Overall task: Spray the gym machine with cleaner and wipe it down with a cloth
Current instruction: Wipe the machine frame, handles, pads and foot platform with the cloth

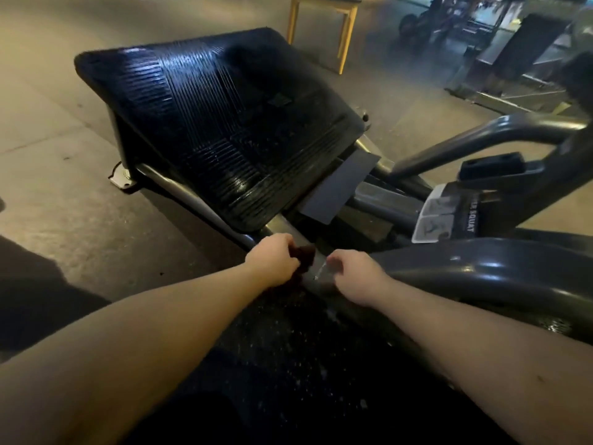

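Left hand gripping a dark cloth on the grey frame tube, right hand just right, fingers curled, grasp too blurred to tell, squat machine's ribbed black footplate farther back
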Motion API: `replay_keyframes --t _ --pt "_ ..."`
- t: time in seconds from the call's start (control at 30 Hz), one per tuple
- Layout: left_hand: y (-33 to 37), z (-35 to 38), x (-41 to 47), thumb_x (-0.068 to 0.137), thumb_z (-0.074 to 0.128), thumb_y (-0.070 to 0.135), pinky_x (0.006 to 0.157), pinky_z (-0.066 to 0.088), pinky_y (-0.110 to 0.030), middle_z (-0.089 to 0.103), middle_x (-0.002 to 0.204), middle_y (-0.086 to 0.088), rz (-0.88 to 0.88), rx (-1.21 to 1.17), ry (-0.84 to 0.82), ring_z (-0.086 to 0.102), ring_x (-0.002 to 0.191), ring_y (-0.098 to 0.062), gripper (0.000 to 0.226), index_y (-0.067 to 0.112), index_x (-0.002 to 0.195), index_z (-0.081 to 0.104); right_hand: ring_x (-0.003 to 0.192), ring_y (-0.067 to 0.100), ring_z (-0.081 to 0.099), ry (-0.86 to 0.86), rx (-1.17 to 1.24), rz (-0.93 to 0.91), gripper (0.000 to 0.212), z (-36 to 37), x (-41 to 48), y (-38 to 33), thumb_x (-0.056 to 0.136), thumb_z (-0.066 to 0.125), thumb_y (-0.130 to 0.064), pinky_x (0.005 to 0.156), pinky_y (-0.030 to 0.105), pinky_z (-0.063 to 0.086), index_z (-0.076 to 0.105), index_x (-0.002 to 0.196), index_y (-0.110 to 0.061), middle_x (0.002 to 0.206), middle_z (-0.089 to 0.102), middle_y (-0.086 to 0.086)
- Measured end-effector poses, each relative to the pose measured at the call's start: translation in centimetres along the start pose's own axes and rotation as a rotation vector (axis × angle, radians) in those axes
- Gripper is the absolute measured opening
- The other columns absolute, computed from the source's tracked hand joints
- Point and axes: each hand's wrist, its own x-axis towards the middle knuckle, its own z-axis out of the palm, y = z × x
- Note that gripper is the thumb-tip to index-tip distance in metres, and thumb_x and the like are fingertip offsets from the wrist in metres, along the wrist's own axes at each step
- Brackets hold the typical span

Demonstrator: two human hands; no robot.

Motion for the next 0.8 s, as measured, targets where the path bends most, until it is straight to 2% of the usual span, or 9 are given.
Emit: replay_keyframes --t 0.1,0.2,0.27,0.33,0.43,0.5,0.63,0.7,0.8 --pt "-0.6 -0.3 1.9 0.097 0.063 0.029 0.086 0.058 -0.042 0.067 0.108 0.000 -0.012 0.103 0.078 0.065 0.099 -0.024 0.019 0.023 0.116 0.064 0.130 0.030 0.051 0.011 -0.295 -0.040 0.044 -1.6 1.2 0.1 0.098 0.057 -0.016 0.108 0.046 0.047 0.057 0.142 -0.020 0.139 0.055 0.008" --pt "-1.3 0.5 5.2 0.099 0.064 0.027 0.085 0.056 -0.040 0.057 0.119 -0.002 0.012 0.182 0.243 0.061 0.106 -0.024 0.023 0.019 0.120 0.063 0.135 0.031 0.044 0.001 -0.555 -0.005 0.043 -2.0 3.2 0.9 0.099 0.058 -0.024 0.118 0.046 0.035 0.055 0.141 -0.017 0.141 0.053 0.010" --pt "-2.0 1.4 8.1 0.098 0.066 0.025 0.082 0.055 -0.041 0.047 0.127 -0.005 0.027 0.264 0.369 0.053 0.115 -0.027 0.023 0.016 0.118 0.061 0.136 0.034 0.043 -0.054 -0.635 0.073 0.043 -2.1 4.3 1.5 0.099 0.058 -0.029 0.119 0.049 0.031 0.057 0.139 -0.015 0.141 0.054 0.013" --pt "-3.1 2.4 10.6 0.099 0.064 0.027 0.085 0.055 -0.041 0.047 0.132 -0.005 0.054 0.376 0.406 0.045 0.123 -0.028 0.022 0.015 0.117 0.064 0.133 0.036 0.046 -0.108 -0.655 0.137 0.042 -1.8 5.1 2.0 0.097 0.061 -0.033 0.114 0.051 0.035 0.060 0.135 -0.016 0.138 0.058 0.014" --pt "-4.7 4.4 12.7 0.104 0.049 0.041 0.097 0.046 -0.040 0.057 0.132 0.000 0.189 0.681 0.295 0.041 0.125 -0.031 0.033 0.023 0.123 0.069 0.134 0.038 0.045 -0.135 -0.666 0.149 0.043 -1.6 6.0 2.4 0.097 0.059 -0.032 0.113 0.051 0.035 0.058 0.137 -0.016 0.139 0.058 0.014" --pt "-5.1 5.4 12.4 0.106 0.047 0.036 0.103 0.042 -0.039 0.056 0.139 -0.001 0.221 0.697 0.269 0.039 0.130 -0.031 0.034 0.022 0.132 0.064 0.136 0.038 0.043 -0.139 -0.659 0.149 0.044 -1.7 6.0 2.4 0.098 0.056 -0.029 0.114 0.051 0.033 0.056 0.140 -0.016 0.141 0.056 0.015" --pt "-4.9 7.4 10.8 0.100 0.057 0.018 0.118 0.031 -0.046 0.028 0.167 -0.007 0.211 0.693 0.200 0.026 0.147 -0.036 0.064 0.017 0.159 0.034 0.135 0.041 0.042 -0.145 -0.681 0.119 0.046 -1.6 5.9 2.4 0.098 0.057 -0.033 0.116 0.058 0.031 0.055 0.141 -0.015 0.142 0.053 0.018" --pt "-4.0 9.1 9.8 0.098 0.059 0.017 0.122 0.027 -0.050 0.017 0.171 -0.009 0.285 0.743 0.094 0.021 0.149 -0.039 0.075 0.016 0.163 0.022 0.134 0.042 0.042 -0.162 -0.696 0.111 0.048 -1.7 6.0 2.2 0.096 0.060 -0.035 0.114 0.060 0.032 0.055 0.139 -0.015 0.140 0.053 0.019" --pt "-3.0 10.1 9.2 0.101 0.055 0.019 0.121 0.025 -0.048 0.013 0.171 -0.009 0.409 0.837 -0.044 0.018 0.149 -0.038 0.075 0.019 0.165 0.014 0.134 0.042 0.042 -0.179 -0.671 0.114 0.049 -2.3 6.2 2.4 0.095 0.062 -0.034 0.114 0.060 0.032 0.056 0.139 -0.015 0.140 0.053 0.018"
